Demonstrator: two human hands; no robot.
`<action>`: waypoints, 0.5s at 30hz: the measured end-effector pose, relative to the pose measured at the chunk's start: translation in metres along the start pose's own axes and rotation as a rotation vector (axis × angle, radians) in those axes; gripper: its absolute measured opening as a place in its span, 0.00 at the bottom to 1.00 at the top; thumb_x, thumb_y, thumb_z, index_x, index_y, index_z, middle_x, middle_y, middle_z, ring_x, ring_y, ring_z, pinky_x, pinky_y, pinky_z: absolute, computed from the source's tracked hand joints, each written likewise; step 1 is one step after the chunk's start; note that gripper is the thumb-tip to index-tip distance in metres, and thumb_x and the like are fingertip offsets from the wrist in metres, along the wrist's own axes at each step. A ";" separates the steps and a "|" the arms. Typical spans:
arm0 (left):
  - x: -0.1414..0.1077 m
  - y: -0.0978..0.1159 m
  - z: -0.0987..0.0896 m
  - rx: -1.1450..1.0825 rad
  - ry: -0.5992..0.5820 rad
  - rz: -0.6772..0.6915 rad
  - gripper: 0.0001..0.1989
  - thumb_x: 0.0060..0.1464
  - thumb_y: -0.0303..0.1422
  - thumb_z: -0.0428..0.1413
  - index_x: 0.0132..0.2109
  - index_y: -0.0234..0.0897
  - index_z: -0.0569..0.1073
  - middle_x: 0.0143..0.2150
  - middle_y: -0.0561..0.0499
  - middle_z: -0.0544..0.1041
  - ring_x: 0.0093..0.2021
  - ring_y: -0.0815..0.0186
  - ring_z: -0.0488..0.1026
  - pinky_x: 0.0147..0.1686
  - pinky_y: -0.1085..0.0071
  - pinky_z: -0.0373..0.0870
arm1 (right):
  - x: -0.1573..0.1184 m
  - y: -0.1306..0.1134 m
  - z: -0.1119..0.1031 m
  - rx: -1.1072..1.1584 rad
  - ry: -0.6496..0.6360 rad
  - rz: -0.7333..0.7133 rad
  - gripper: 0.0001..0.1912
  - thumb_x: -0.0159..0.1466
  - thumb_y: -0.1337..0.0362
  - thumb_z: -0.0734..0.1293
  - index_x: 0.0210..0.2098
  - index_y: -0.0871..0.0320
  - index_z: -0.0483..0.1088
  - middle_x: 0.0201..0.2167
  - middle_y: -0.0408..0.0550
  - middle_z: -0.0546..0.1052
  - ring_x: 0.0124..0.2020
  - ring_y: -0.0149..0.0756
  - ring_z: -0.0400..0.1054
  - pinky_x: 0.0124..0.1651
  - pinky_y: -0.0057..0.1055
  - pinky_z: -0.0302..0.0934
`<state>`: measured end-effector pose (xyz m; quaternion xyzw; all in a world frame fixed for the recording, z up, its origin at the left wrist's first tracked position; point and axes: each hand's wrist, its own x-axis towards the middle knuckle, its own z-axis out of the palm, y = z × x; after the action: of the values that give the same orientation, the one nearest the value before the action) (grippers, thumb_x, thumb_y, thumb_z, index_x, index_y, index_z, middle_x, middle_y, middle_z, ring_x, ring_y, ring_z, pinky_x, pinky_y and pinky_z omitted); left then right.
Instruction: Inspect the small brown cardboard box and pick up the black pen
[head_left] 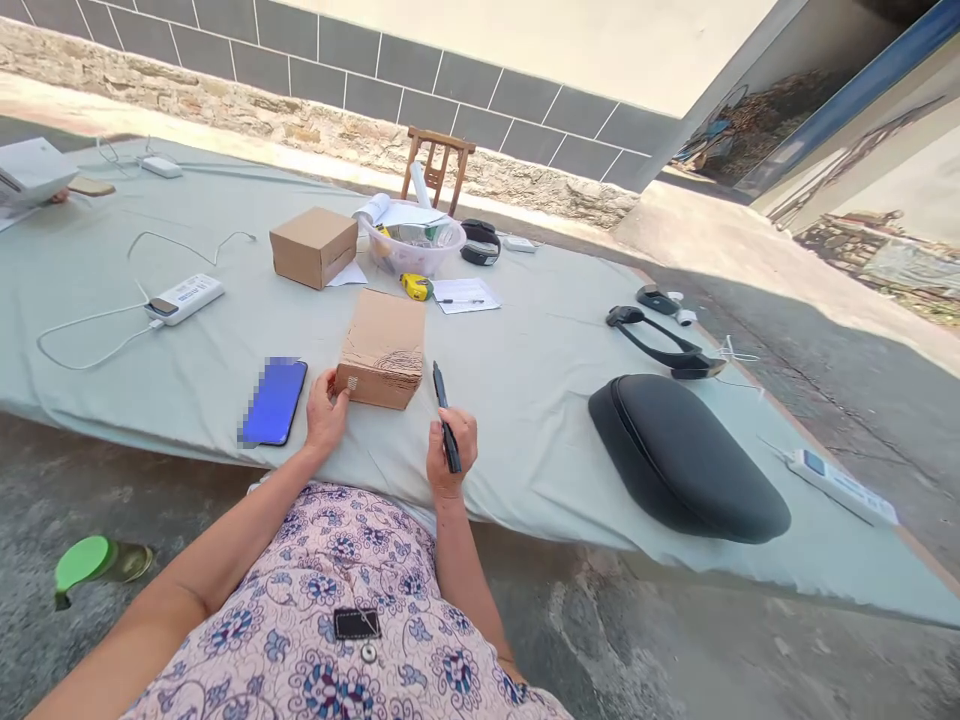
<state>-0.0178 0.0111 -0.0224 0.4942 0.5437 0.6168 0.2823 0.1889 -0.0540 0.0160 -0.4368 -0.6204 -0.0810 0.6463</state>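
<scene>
In the head view, a brown cardboard box [384, 340] with dark pen lines on its near part sits on the cloth-covered table [517, 400]. My left hand [327, 412] grips the box's near left corner, fingers and thumb against the cardboard. To the right of the box, my right hand [453, 452] is closed round a black marker [442, 400], whose narrow end points up and away, apart from the box. A phone with a blue screen [277, 402] lies just left of my left hand.
Behind stand a second box [313, 245], a plastic basket [416, 245], a yellow tape measure [416, 287] and paper with a pen [466, 296]. A black case [686, 455] and headset [664, 345] lie right; a white power strip [187, 298] left.
</scene>
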 end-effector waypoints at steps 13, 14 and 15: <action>0.005 0.005 0.000 0.004 -0.035 0.011 0.19 0.55 0.29 0.58 0.54 0.37 0.70 0.51 0.42 0.74 0.52 0.59 0.75 0.56 0.59 0.72 | 0.002 -0.018 -0.003 0.102 0.016 -0.008 0.06 0.69 0.59 0.61 0.41 0.52 0.68 0.31 0.45 0.73 0.34 0.38 0.70 0.39 0.38 0.67; 0.006 0.004 0.000 0.003 -0.042 0.015 0.19 0.55 0.30 0.58 0.54 0.37 0.70 0.51 0.42 0.74 0.52 0.59 0.75 0.56 0.59 0.72 | -0.003 -0.024 0.000 0.127 -0.038 -0.020 0.05 0.69 0.61 0.62 0.41 0.51 0.68 0.31 0.45 0.73 0.34 0.38 0.70 0.39 0.38 0.66; 0.006 0.002 0.000 -0.001 -0.044 0.017 0.19 0.56 0.31 0.59 0.54 0.37 0.70 0.51 0.43 0.74 0.53 0.59 0.74 0.57 0.59 0.71 | -0.006 -0.028 0.003 0.147 -0.091 -0.031 0.04 0.68 0.62 0.62 0.41 0.51 0.69 0.32 0.45 0.74 0.34 0.37 0.70 0.40 0.37 0.66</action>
<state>-0.0194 0.0165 -0.0189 0.5123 0.5327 0.6084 0.2892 0.1668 -0.0717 0.0232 -0.3818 -0.6600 -0.0250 0.6465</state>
